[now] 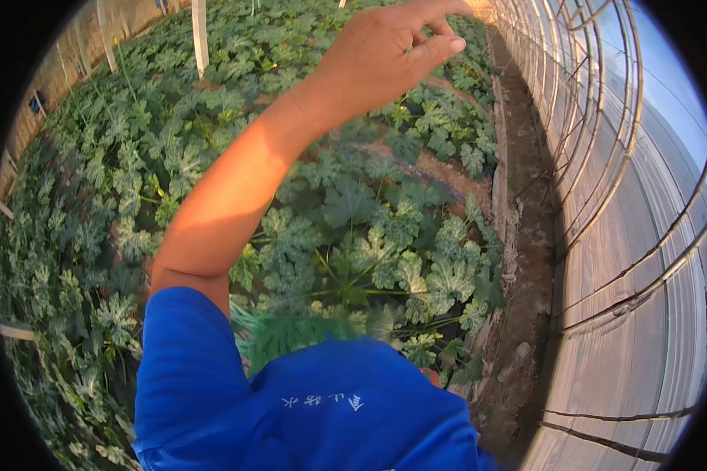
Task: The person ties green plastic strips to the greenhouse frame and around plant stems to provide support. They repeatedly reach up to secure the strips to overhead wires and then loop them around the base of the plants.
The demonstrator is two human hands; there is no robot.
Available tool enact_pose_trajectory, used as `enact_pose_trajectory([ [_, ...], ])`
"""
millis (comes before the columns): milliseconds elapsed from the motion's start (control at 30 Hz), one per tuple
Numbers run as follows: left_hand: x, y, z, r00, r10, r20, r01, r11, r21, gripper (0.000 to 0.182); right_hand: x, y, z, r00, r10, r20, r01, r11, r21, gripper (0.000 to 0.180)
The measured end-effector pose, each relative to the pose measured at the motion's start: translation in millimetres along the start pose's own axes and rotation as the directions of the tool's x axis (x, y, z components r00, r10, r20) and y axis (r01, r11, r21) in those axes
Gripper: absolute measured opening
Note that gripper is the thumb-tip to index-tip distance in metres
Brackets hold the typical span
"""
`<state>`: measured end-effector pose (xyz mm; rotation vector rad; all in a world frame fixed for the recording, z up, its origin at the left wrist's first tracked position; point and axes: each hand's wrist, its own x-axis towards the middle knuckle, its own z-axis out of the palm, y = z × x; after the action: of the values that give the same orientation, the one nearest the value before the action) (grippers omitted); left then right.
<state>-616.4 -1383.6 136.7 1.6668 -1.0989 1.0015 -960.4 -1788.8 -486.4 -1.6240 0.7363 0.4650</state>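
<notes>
My left hand [397, 50] is raised at the top of the view, on an arm that crosses from the lower left. Its thumb and forefinger stand apart, with nothing visible between them. Beneath it spread squash plants [353, 253] with broad, silver-mottled leaves. A blurred green mesh-like thing [300, 335] shows just in front of my blue shirt [353, 412], which bears writing. My right hand is out of view. A small reddish patch by the shirt's right side is too little to identify.
A bare soil strip [521, 282] runs along the right side, beside a plastic-film greenhouse wall [618, 282] with curved poles [598, 194]. A pale post [200, 38] rises among the plants at the upper left. Strings [124, 70] hang near the far left wall.
</notes>
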Motion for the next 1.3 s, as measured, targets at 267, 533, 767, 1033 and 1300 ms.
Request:
enact_pose_trajectory([
  [267, -401.9, -95.4, -53.8, -0.131, -0.861, 0.491, 0.948, 0.036, 0.315, 0.026, -30.5, 25.6, -34.0, 0.919, 0.16, 0.359, -0.152, 0.987, -0.05, 0.022],
  [533, -613.7, 6.9, -74.5, -0.689, -0.656, 0.308, 0.712, -0.533, 0.456, 0.016, -35.4, -125.7, -18.7, 0.932, 0.341, 0.124, -0.282, 0.895, -0.344, 0.022],
  [767, -628.9, 36.8, -57.1, -0.765, -0.573, 0.294, 0.638, -0.61, 0.47, 0.034, -3.3, -201.3, 20.4, 0.963, 0.178, 0.203, -0.074, 0.896, -0.437, 0.027],
  [1033, -612.8, 60.9, -34.8, -0.849, -0.49, 0.198, 0.517, -0.691, 0.505, 0.035, 0.6, -208.6, 52.6, 0.908, 0.241, 0.342, -0.053, 0.876, -0.479, 0.02],
  [1300, -622.8, 57.7, -59.4, -0.688, -0.713, 0.134, 0.674, -0.696, -0.248, 0.023, 8.7, -204.3, 38.1, 0.925, 0.235, 0.298, -0.045, 0.848, -0.528, 0.021],
])
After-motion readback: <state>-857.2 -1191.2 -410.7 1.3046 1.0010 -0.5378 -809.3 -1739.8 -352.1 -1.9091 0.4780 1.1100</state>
